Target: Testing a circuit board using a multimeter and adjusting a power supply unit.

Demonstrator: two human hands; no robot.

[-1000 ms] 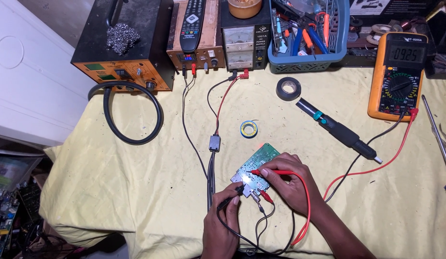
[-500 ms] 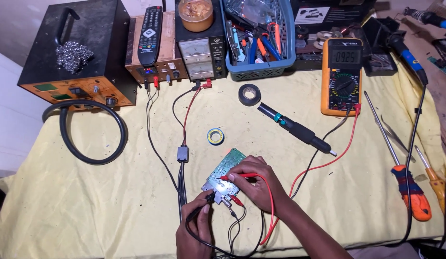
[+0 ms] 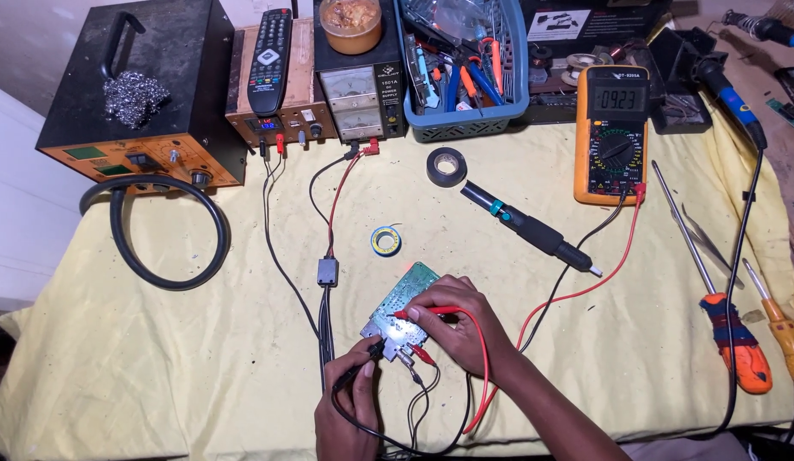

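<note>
**Both hands probing a board on the yellow cloth**

Nearest the edge, the left hand point(image 3: 350, 401) is closed around a black probe point(image 3: 360, 363), its tip pushed up against the lower corner of the green board point(image 3: 395, 300). The right hand point(image 3: 455, 329) lies just beside it, fingers pinched on a red probe point(image 3: 418, 312) laid across the board, and it covers the board's right half. Small clip leads point(image 3: 418, 354) hang from the board between the two hands, and red and black wires loop below the wrists.

Left of the hands, a black cable with an inline box point(image 3: 328, 271) runs straight up the cloth point(image 3: 158, 358). Just beyond the board lies a small yellow tape roll point(image 3: 386, 240); further up sit a black tape roll point(image 3: 446, 166) and a soldering iron point(image 3: 527, 228) angled toward the right hand. Well to the right lie screwdrivers point(image 3: 728, 320).

At the far edge stand a yellow meter point(image 3: 611, 134), a blue basket point(image 3: 462, 119) of tools, a power supply point(image 3: 359, 98) and an orange-fronted black box point(image 3: 140, 94).
</note>
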